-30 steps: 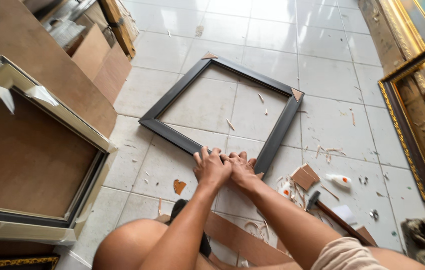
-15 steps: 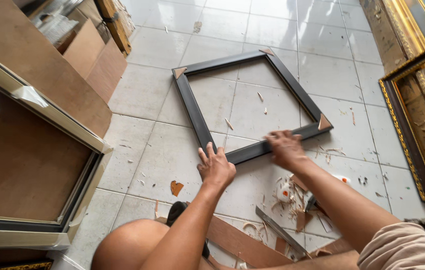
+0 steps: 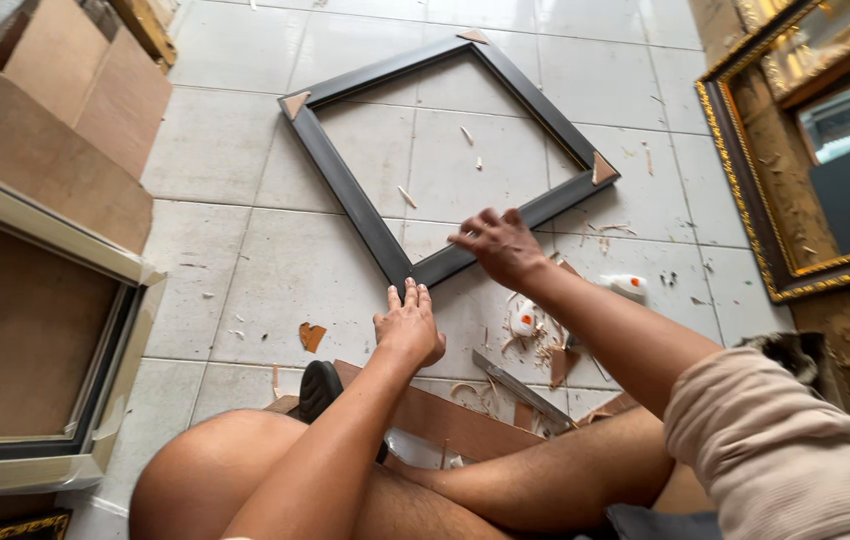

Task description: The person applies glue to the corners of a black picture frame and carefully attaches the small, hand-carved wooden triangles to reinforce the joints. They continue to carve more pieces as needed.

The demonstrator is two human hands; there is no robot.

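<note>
A dark square picture frame (image 3: 345, 190) lies flat on the white tiled floor, turned like a diamond, with small wooden triangles at three corners. My left hand (image 3: 408, 325) rests flat on the floor with its fingertips touching the frame's nearest corner. My right hand (image 3: 497, 245) lies on the frame's lower right rail, fingers spread over it. Neither hand grips anything.
A pale framed board (image 3: 35, 350) leans at the left, brown boards (image 3: 95, 80) behind it. Gilded frames (image 3: 755, 190) stand at the right. Two small white bottles (image 3: 627, 285), wood chips, a brown strip (image 3: 455, 420) and a metal tool (image 3: 520, 385) lie near my legs.
The frame has been turned on the floor, its near corner now by my left hand. My right hand slid along the lower right rail; my hands, together before, are apart.
</note>
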